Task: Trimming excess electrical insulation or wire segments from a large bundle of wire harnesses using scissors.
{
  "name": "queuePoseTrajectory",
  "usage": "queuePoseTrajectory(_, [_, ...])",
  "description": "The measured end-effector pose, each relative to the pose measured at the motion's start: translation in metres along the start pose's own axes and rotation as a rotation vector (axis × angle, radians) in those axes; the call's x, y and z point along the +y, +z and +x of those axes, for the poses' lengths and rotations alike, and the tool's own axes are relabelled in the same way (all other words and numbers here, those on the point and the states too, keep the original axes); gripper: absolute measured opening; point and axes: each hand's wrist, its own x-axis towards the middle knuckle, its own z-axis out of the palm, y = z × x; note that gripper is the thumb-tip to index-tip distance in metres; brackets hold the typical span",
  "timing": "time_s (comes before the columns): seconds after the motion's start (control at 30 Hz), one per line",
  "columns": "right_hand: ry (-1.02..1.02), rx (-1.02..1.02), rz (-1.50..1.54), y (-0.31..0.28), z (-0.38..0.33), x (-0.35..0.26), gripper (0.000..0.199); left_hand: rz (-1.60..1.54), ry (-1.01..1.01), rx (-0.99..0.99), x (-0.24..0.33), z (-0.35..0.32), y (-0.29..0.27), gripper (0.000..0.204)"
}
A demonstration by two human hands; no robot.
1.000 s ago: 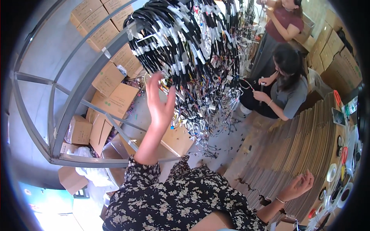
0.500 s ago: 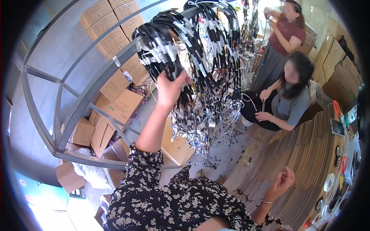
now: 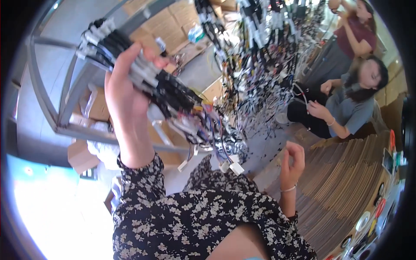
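Observation:
My left hand (image 3: 128,86) is raised and closed around a thick bundle of wire harnesses (image 3: 175,91). The bundle has black sleeves with white tape or labels. It slants down to the right into thin coloured wires ending in white connectors (image 3: 236,167). More harnesses (image 3: 255,65) hang in a dense mass beyond it, their loose ends trailing low. My right hand (image 3: 293,162) hovers near the flat cardboard stack, fingers loosely curled and thumb apart, with nothing in it. A bracelet circles that wrist.
A grey metal frame (image 3: 65,132) runs along the left. Flattened cardboard sheets (image 3: 342,177) are stacked at right, beside tape rolls (image 3: 363,221). A seated person in grey (image 3: 353,106) handles a cable; another in maroon (image 3: 357,37) stands behind. Cartons (image 3: 158,26) stand at the back.
The bundle has left the hanging row, moving left and toward me in my left hand. My right hand has shifted left and up. The whole view has turned somewhat.

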Motion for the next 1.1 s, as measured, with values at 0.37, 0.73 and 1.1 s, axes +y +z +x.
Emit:
queuePoseTrajectory(0.37, [0.046, -0.558, 0.716, 0.094, 0.025, 0.024, 0.033, 0.056, -0.111, 0.055, -0.018, 0.004, -0.038, 0.029])
queuePoseTrajectory(0.73, [0.303, -0.598, 0.505, 0.108, -0.031, 0.046, 0.03, 0.043, -0.145, -0.106, -0.023, 0.013, -0.075, 0.035])
queuePoseTrajectory(1.1, [0.497, -0.57, 0.497, 0.095, -0.094, 0.084, 0.026, 0.045, -0.054, -0.201, -0.022, 0.006, -0.068, 0.035])
